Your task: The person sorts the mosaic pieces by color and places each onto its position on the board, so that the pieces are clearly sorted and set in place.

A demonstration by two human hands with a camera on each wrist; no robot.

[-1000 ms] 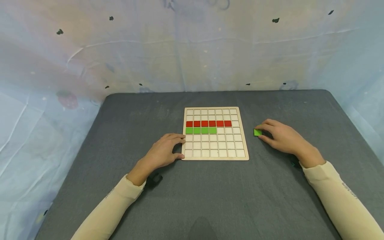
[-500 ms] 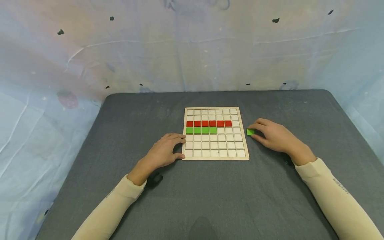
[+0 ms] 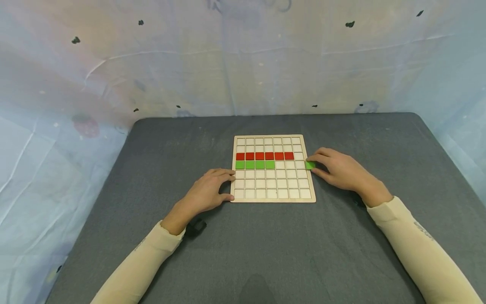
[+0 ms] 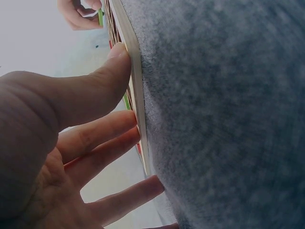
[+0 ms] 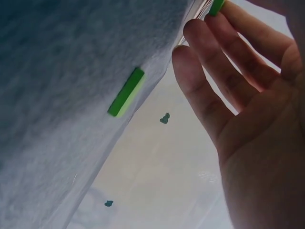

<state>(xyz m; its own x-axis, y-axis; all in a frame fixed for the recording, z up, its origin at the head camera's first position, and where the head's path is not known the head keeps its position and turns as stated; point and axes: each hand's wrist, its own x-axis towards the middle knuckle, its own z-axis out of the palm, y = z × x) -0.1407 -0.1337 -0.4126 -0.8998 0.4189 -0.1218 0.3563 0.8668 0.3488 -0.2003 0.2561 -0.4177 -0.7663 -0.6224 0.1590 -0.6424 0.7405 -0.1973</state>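
Observation:
A pale wooden grid board (image 3: 275, 200) lies on the dark table. Its third row from the far side bears several red square tiles (image 3: 259, 156), and the row nearer me several green square tiles (image 3: 249, 164). With relaxed fingers, my left hand (image 3: 206, 190) touches the board's left edge, thumb near the front left corner, as the left wrist view also shows. My right hand (image 3: 341, 169) pinches a single green tile (image 3: 310, 165) between thumb and fingers, over the board's right border. In the right wrist view, part of this held tile (image 5: 217, 6) shows at the top edge.
Another green tile (image 5: 126, 92) lies on the grey cloth (image 5: 71, 95) in the right wrist view; in the head view I cannot see it. A pale patterned curtain (image 3: 243, 63) hangs behind the table's far edge.
My right hand has moved left with the green tile, from the cloth beside the board to its right border. My left hand stays at the board's left edge.

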